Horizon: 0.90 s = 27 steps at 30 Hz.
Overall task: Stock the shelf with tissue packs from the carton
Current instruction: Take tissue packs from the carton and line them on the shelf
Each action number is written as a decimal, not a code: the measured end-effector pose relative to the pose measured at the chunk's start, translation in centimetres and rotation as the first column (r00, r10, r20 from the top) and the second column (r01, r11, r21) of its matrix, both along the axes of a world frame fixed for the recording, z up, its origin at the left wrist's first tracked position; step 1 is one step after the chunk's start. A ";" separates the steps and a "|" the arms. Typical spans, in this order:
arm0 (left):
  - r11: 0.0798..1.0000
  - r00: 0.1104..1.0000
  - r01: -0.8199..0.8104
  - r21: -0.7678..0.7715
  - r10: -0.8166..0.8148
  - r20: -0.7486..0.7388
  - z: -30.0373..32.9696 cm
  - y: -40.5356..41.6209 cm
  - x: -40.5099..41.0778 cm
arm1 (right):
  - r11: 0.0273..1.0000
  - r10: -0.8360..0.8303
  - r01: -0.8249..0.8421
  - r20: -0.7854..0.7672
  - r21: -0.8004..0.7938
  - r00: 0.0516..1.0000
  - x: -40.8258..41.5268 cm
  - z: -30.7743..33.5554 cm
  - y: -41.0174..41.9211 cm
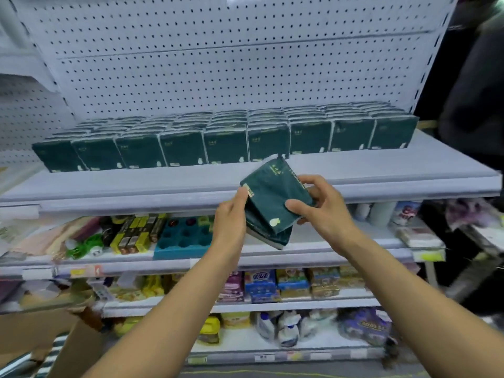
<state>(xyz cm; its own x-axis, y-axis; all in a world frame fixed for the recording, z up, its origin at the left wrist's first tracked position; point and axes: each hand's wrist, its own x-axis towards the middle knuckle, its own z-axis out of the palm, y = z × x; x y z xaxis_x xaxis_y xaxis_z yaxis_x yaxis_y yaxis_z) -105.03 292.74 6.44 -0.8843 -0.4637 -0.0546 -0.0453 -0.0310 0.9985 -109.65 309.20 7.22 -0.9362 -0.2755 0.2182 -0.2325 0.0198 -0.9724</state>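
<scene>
Two dark green tissue packs [272, 200] are stacked and tilted in the air, just in front of the top shelf's front edge [163, 197]. My left hand [231, 216] holds their left side, thumb on the top pack's corner. My right hand [319, 203] grips their right side, thumb on the top face and fingers behind. Several rows of the same green packs [226, 143] stand upright along the top shelf, spanning nearly its full width. A brown carton [49, 342] shows at the lower left, its contents hidden.
A bare strip of white shelf lies in front of the standing packs. Lower shelves hold batteries [136, 233], a blue tray [182, 238], snack bags [261, 285] and bottles [286, 328]. A person in dark clothing [477, 105] stands at the right.
</scene>
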 end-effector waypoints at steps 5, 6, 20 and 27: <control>0.999 0.998 0.036 0.030 -0.034 -0.060 2.2 0.9 -5.4 | 0.994 -0.105 0.102 -0.154 -0.025 0.982 -5.0 2.7 2.1; 0.998 0.997 0.041 0.037 -0.038 -0.072 2.4 0.6 -6.5 | 0.990 -0.140 0.136 -0.178 -0.032 0.974 -6.1 3.2 2.6; 0.981 0.980 0.192 0.041 -0.190 -0.052 1.9 -2.7 -15.4 | 0.646 -0.148 0.504 -0.554 0.573 0.819 -20.0 2.7 4.1; 0.976 0.976 0.215 0.035 -0.214 -0.027 2.1 -2.2 -16.5 | 0.613 -0.106 0.564 -0.650 0.553 0.753 -22.4 2.1 3.4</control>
